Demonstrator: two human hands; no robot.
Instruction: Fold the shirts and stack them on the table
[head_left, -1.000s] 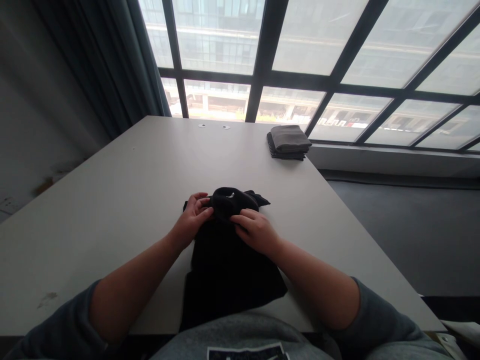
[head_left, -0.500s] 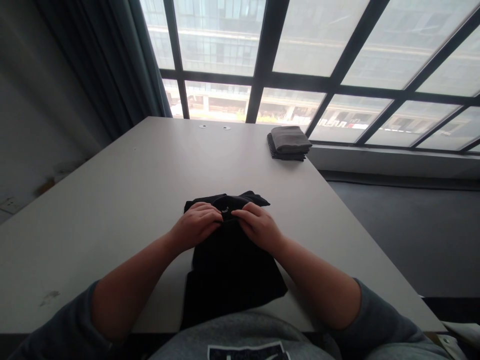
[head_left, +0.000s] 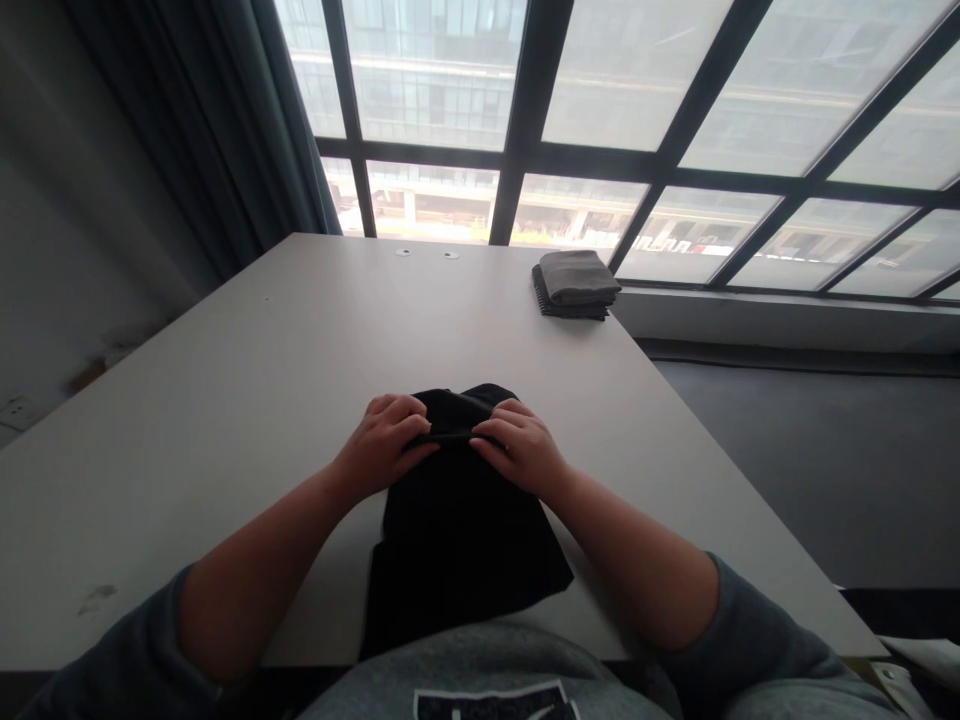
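Observation:
A black garment (head_left: 465, 540) lies lengthwise on the table before me, its near end reaching down to my body. At its far end the cloth is bunched and turned over into a fold. My left hand (head_left: 386, 440) pinches the left end of this fold between thumb and fingers. On the right end of the same fold, my right hand (head_left: 521, 445) has thumb and fingers closed on the cloth. A short stretch of folded edge shows between the two hands. The dark colour hides which part of the garment this is.
The white table (head_left: 225, 400) spreads out on both sides. A stack of folded cloths (head_left: 577, 278), grey on top and darker below, sits by its far right edge. Behind are a large window (head_left: 442, 80) and a dark curtain (head_left: 247, 130).
The garment's far end has been turned over between my hands, and the small light mark there is now hidden. Cloth that stuck out at both sides is drawn in.

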